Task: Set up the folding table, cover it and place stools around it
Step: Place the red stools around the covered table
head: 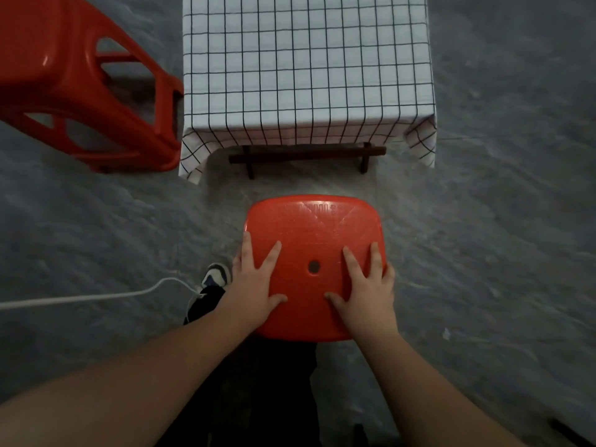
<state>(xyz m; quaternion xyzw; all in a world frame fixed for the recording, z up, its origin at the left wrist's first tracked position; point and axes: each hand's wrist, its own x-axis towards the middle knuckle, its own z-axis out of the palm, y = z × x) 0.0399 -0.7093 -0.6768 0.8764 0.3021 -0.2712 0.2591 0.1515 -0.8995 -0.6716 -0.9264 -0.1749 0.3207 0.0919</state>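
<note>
Red square plastic stool (314,233), centre frame on grey floor (500,221) near the checked white cloth (306,66) draping the tabletop at top, left hand (254,285) and right hand (367,288) spread flat on its seat; second red stool (80,85), upper left.

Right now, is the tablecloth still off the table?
No, the checked tablecloth already covers the table's top and hangs over its near edge above the dark legs.

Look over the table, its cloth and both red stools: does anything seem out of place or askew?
One thing: the red stool at upper left is tipped, its legs splayed toward the checked cloth. The stool under both hands sits squarely before the table.
</note>
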